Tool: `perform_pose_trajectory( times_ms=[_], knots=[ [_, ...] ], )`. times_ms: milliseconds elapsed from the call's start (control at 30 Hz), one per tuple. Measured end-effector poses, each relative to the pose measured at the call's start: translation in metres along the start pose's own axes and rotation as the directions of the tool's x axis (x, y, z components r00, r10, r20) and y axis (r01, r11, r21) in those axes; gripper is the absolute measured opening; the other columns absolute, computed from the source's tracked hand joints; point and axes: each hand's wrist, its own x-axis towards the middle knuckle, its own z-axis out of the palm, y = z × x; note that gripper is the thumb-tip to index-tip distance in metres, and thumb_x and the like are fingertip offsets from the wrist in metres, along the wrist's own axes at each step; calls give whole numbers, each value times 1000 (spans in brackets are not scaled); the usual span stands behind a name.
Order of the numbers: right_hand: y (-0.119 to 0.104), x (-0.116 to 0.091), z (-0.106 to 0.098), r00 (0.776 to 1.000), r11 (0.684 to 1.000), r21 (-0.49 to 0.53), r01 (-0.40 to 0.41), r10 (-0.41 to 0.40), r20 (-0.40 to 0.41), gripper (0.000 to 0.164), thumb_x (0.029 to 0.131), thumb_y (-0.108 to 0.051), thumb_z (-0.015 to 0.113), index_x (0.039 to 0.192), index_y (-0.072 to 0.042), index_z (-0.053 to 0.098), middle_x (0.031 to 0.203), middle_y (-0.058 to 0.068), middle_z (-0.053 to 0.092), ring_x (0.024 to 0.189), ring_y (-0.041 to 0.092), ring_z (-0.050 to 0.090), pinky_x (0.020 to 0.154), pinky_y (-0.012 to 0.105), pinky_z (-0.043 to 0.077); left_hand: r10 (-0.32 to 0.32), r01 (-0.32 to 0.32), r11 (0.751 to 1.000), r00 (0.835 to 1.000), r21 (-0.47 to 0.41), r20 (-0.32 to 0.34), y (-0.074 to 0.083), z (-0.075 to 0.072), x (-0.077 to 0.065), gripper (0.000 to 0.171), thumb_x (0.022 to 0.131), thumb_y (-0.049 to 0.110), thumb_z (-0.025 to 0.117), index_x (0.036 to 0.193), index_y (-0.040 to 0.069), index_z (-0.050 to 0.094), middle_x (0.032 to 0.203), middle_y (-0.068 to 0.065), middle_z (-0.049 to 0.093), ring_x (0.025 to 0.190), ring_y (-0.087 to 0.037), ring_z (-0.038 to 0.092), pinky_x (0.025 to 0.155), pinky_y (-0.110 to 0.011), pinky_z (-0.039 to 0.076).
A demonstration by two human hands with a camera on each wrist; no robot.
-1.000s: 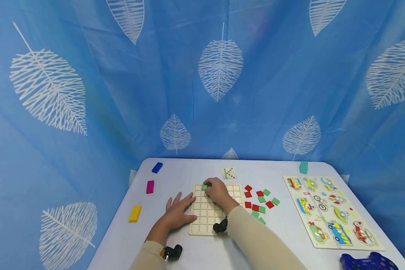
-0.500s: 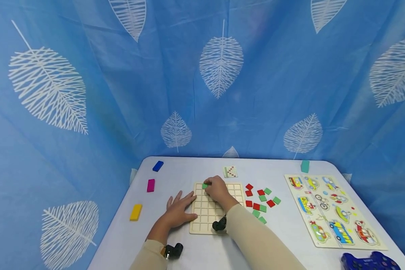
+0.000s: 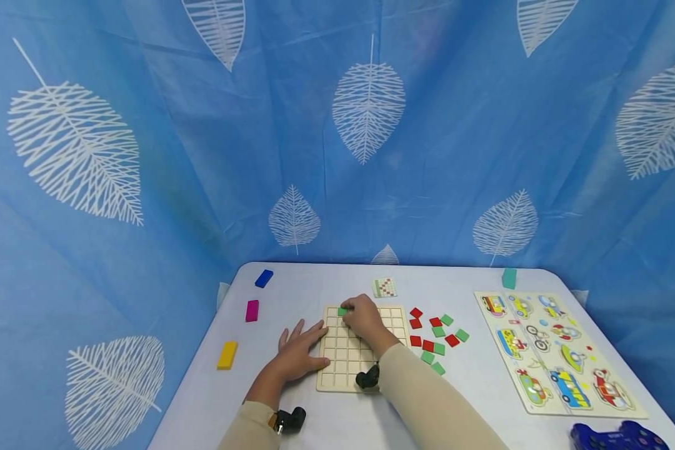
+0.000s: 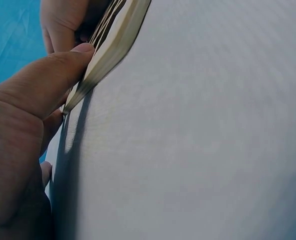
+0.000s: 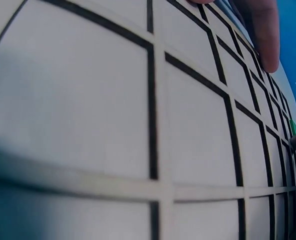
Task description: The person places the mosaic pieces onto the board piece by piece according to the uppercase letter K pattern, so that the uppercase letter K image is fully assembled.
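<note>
A pale wooden grid board (image 3: 327, 379) lies on the white table. My right hand (image 3: 364, 317) reaches over it and pinches a small green square tile (image 3: 342, 311) at a cell in the top row, near the upper left corner. The same green tile (image 5: 293, 127) shows at the far right of the right wrist view, beside the fingertips. With its fingers spread, my left hand (image 3: 298, 357) rests along the board's left side. In the left wrist view, the left thumb (image 4: 62, 67) lies against the board's edge (image 4: 115, 47). Part of the grid is hidden under my right forearm.
Several loose red tiles (image 3: 415, 341) and green tiles (image 3: 427, 357) lie right of the board. A pattern card (image 3: 385, 287) is behind it. A vehicle picture puzzle (image 3: 557, 356) and a blue game controller (image 3: 619, 436) are at right. Yellow (image 3: 227, 355), magenta (image 3: 252, 310) and blue blocks (image 3: 264, 279) stand left.
Both hands keep nearly the same place on the board, the right fingers staying at the green tile. The head view has shifted slightly.
</note>
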Motion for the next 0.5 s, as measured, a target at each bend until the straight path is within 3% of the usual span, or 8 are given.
perform_pose_trajectory(
  times_ms=[333, 500],
  knots=[
    [6, -4, -1, 998, 998, -19, 58, -58, -12, 38, 94, -12, 70, 132, -14, 73, 126, 10, 63, 115, 28, 63, 97, 47, 56, 2, -2, 1000, 1000, 10, -6, -1, 2, 2, 81, 87, 50, 81, 158, 28, 48, 171, 5, 35, 162, -41, 9, 124, -72, -2],
    [6, -11, -13, 997, 995, 55, 80, -80, -14, 41, 97, -14, 67, 138, -12, 68, 124, 11, 63, 108, 25, 63, 89, 45, 56, -6, 7, 1000, 1000, 11, -11, -2, 2, 1, 81, 87, 50, 81, 158, 28, 49, 171, 5, 35, 162, -40, 9, 124, -72, -2]
  ],
)
